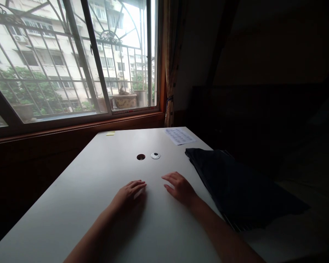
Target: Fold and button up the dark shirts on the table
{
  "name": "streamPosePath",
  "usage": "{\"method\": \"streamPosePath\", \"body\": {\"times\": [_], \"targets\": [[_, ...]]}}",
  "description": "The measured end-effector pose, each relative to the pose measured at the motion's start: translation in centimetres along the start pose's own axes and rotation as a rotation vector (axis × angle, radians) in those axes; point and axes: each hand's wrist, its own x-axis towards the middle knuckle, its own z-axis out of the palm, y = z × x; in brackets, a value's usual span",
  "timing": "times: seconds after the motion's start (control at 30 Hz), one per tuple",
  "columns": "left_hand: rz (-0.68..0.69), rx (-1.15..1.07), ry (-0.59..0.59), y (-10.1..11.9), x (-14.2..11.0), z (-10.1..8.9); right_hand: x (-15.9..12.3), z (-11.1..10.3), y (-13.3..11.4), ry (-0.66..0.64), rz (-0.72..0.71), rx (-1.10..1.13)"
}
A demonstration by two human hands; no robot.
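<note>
Over the middle of the white table (71, 190), my left hand (128, 195) is held palm down with its fingers extended and nothing in them. My right hand (179, 188) faces it across a gap, fingers apart and likewise holding nothing. Beyond both hands lies a small white round cover (155, 156) with a dark spot. Left of that cover is a round hole (140, 157) in the tabletop. To the right of my right hand, a dark folded cloth (235, 182) drapes over the table's right edge.
A printed sheet of paper (179, 136) lies at the far right corner. Yellow sticky notes (110, 133) sit near the far left corner. Behind the table are a barred window (71, 58) and a tied curtain (170, 73). The right side of the room is very dark.
</note>
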Motion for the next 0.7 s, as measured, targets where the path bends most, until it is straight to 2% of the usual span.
{"method": "streamPosePath", "body": {"times": [0.17,0.27,0.37,0.47,0.57,0.7], "targets": [[-0.068,-0.053,0.133,0.4,-0.2,-1.0,-0.1,-2.8,2.6,0.309,0.171,-0.208],[-0.084,-0.071,0.152,0.4,-0.2,-1.1,-0.8,-4.5,4.6,0.396,0.334,-0.408],[-0.078,-0.076,0.152,0.4,-0.1,-1.0,-2.0,-5.7,6.6,0.4,0.545,-0.584],[-0.064,-0.074,0.15,0.5,-0.1,-1.0,-3.0,-6.1,8.2,0.365,0.704,-0.658],[-0.05,-0.075,0.151,0.5,-0.1,-1.1,-3.6,-6.3,9.2,0.311,0.731,-0.634],[-0.04,-0.074,0.163,0.5,-0.1,-1.0,-3.5,-6.3,9.6,0.305,0.661,-0.554]]}}
